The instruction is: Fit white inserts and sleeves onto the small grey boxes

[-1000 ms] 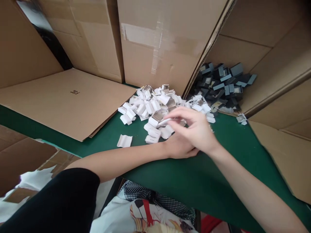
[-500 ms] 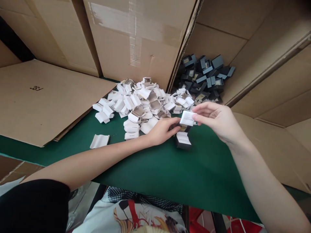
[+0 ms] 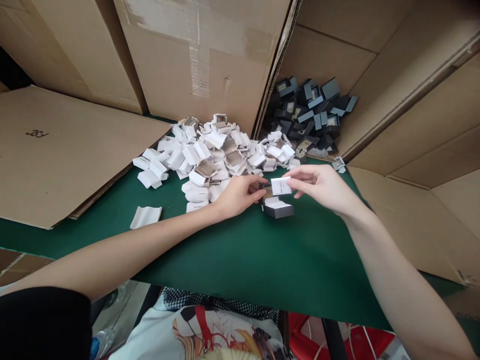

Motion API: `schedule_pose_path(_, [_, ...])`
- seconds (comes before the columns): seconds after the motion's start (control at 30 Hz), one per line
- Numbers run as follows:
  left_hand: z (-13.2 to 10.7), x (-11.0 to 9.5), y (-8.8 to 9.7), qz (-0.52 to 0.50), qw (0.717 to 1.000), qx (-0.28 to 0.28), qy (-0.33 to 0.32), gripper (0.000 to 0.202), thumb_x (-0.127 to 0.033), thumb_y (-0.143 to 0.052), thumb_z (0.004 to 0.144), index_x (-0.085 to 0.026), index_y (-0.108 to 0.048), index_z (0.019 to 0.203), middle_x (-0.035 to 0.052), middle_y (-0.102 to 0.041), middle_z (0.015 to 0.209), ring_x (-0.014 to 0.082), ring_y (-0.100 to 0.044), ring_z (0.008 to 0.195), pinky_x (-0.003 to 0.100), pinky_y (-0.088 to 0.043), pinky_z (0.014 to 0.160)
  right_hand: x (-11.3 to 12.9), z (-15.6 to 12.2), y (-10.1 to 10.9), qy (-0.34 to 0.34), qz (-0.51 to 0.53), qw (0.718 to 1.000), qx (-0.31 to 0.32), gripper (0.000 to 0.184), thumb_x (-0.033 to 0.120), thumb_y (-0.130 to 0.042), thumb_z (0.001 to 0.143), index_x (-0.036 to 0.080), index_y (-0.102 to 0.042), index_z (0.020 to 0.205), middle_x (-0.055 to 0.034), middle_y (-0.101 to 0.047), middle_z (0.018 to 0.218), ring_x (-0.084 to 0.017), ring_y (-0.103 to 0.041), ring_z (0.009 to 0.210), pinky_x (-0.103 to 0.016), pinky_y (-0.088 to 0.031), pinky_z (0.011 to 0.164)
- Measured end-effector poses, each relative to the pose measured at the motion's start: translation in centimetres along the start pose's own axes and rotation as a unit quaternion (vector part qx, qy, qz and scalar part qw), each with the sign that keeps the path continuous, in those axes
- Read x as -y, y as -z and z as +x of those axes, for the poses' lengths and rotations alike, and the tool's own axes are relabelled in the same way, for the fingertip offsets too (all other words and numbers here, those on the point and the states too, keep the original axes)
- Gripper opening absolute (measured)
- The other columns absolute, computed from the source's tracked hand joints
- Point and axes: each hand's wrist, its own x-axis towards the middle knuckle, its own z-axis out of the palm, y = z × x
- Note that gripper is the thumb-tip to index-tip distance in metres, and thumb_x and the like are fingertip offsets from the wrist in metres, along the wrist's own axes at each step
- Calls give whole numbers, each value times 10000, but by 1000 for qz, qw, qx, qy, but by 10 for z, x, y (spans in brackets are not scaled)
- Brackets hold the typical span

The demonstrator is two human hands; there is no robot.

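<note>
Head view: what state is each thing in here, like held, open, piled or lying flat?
Right hand, pinching a white card.
Left hand, pinching a dark piece beside that card.
Small dark box, open on the green table, white inside.
White pieces, heaped loosely.
Dark boxes, heaped inside an open carton.
Cardboard sheet, lying flat.

Cardboard sheet [image 3: 75,165] bears a stamp [image 3: 36,133], perhaps "FSC" upside down; print on the white card [image 3: 281,186] unreadable.

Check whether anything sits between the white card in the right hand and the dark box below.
Nothing visible: the right hand pinches the small white card just above the small dark box; the left hand touches its side.
</note>
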Motion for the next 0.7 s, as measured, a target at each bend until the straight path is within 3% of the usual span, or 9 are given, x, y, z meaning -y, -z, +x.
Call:
schedule_pose_path(0.2, [1, 1, 1, 12, 1000, -1, -2, 320, -300, -577, 839, -137, -635, 1109, 54, -705, 845, 134, -663, 701, 280, -561, 713, -11, 7, -3, -12, 31, 999, -10, 318, 392, -693, 766, 117, -714, 924, -87, -679, 800, -158, -609, 678, -276, -511, 567])
schedule_pose_path(0.37, [1, 3, 1, -2, 1000, 2, 3, 334, -305, -590, 830, -135, -627, 1116, 57, -707, 844, 135, -667, 693, 279, -563, 704, -18, 8, -5, -9, 95, 995, 13, 513, 356, -680, 789, 145, -595, 1249, -64, -666, 834, -139, -613, 670, -332, -553, 676])
schedule_pose_path(0.43, [2, 4, 1, -4, 1000, 3, -1, 327, -304, -586, 831, -144, -630, 1113, 52, -708, 843, 133, -669, 692, 275, -564, 706, -17, 9, -8, 3, 94, 995, 27, 496, 356, -637, 825, 165, -578, 1280, -71, -669, 903, -126, -596, 673, -332, -549, 687])
schedule_pose_path(0.57, [2, 4, 1, 0, 1000, 3, -6, 321, -306, -583, 829, -151, -639, 1105, 47, -709, 837, 130, -669, 686, 270, -564, 706, -12, 10, -15, -1, 115, 993, 24, 319, 346, -636, 820, 117, -683, 1038, -88, -678, 890, -129, -601, 685, -306, -542, 662])
schedule_pose_path(0.7, [1, 3, 1, 2, 1000, -3, 3, 331, -318, -595, 821, -137, -640, 1094, 51, -709, 822, 142, -673, 696, 273, -567, 696, -7, 11, -19, -47, 135, 990, -13, 187, 265, -657, 791, 94, -651, 867, -81, -669, 758, -150, -641, 678, -290, -540, 641])
